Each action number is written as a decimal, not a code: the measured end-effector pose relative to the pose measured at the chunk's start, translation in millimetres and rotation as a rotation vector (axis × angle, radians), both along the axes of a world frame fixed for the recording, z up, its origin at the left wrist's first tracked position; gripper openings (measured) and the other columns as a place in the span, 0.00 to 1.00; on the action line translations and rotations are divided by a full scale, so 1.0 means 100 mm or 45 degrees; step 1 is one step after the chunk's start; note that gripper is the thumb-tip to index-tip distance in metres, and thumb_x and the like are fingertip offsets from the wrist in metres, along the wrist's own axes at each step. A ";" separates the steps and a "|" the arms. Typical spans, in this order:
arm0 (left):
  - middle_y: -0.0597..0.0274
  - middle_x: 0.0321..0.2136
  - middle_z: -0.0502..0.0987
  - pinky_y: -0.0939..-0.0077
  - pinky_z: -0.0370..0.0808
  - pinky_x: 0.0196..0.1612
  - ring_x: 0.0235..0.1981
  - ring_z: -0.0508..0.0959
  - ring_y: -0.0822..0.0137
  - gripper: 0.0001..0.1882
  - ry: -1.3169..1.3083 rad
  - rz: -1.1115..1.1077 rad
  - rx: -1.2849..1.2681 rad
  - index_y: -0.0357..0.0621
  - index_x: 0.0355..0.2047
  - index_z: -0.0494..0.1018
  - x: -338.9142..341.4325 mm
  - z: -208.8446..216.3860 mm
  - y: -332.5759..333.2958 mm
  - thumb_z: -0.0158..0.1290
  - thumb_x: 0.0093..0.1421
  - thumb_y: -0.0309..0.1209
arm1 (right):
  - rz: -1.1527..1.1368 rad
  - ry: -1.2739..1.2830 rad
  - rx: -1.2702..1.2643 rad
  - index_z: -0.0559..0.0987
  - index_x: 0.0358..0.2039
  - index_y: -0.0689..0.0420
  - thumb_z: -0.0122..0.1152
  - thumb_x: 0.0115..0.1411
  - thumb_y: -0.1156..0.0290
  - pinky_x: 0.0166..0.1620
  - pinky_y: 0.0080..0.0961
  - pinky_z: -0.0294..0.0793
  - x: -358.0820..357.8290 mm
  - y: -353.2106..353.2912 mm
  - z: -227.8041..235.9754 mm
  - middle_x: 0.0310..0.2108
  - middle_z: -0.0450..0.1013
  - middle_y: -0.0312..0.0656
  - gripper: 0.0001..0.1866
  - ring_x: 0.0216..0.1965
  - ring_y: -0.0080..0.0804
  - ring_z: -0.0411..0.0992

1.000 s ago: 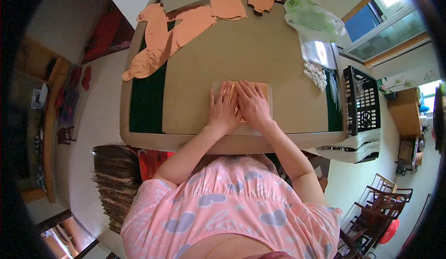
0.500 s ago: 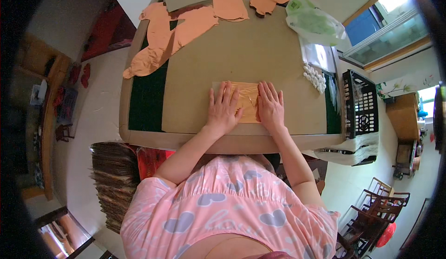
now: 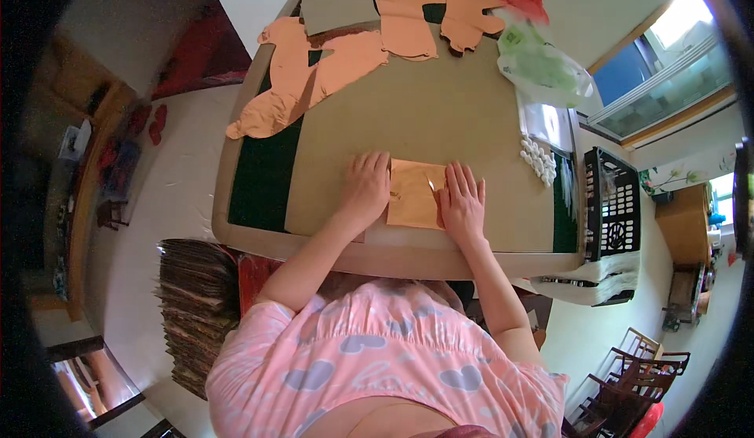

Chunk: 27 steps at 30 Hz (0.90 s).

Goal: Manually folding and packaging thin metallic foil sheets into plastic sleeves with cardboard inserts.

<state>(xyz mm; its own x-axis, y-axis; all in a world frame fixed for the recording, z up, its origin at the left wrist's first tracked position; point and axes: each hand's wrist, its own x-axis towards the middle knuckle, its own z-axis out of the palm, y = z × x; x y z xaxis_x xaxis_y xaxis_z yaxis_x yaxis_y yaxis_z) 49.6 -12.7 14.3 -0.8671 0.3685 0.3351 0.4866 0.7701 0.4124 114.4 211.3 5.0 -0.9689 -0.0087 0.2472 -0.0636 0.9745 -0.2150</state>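
A flat, folded orange foil sheet [image 3: 415,194], roughly square, lies on the brown board near the table's front edge. My left hand [image 3: 367,190] is at its left edge, with the fingers bent and drawn together on that edge; the fingertips are partly hidden. Along the opposite edge rests my right hand [image 3: 463,202], its fingers stretched out and lying flat. Small bright creases show on the sheet between both hands.
Flat orange foil shapes [image 3: 334,65] lie along the far left, beside a grey card [image 3: 339,10]. At right are a green-white plastic bag [image 3: 542,65], clear sleeves [image 3: 546,124] and small white pieces [image 3: 538,161]. A black crate [image 3: 613,202] stands past the table's right edge.
My left hand has gone from spread flat on the orange sheet to bent fingers at its left edge, uncovering more of it. The sheet looks smoother. The whole view has shifted slightly.
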 end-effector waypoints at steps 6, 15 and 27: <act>0.47 0.39 0.75 0.55 0.69 0.49 0.44 0.72 0.48 0.14 -0.284 -0.033 0.098 0.36 0.40 0.74 -0.37 0.14 0.09 0.46 0.63 0.34 | -0.010 -0.045 -0.011 0.63 0.63 0.55 0.42 0.66 0.59 0.67 0.52 0.42 0.02 -0.02 0.06 0.65 0.58 0.41 0.26 0.68 0.40 0.51; 0.51 0.34 0.74 0.54 0.68 0.46 0.42 0.72 0.52 0.16 -0.035 -0.015 -0.210 0.40 0.32 0.75 -0.40 0.04 0.25 0.47 0.64 0.40 | 0.000 -0.004 -0.020 0.63 0.63 0.56 0.42 0.67 0.58 0.67 0.52 0.42 0.01 -0.01 0.05 0.65 0.58 0.43 0.27 0.67 0.43 0.52; 0.51 0.39 0.70 0.52 0.65 0.50 0.43 0.70 0.53 0.17 0.119 0.158 -0.259 0.40 0.44 0.67 -0.43 -0.02 0.17 0.53 0.60 0.39 | -0.012 -0.020 -0.010 0.62 0.64 0.55 0.43 0.66 0.57 0.67 0.53 0.40 0.03 0.00 0.01 0.65 0.58 0.43 0.28 0.67 0.42 0.52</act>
<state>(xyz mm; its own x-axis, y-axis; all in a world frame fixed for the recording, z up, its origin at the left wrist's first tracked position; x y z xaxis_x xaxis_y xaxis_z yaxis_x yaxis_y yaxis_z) 6.7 4.1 11.9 -0.8787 0.3291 0.3458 0.4120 0.8888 0.2008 117.1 211.6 6.3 -0.9727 0.0025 0.2322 -0.0508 0.9735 -0.2231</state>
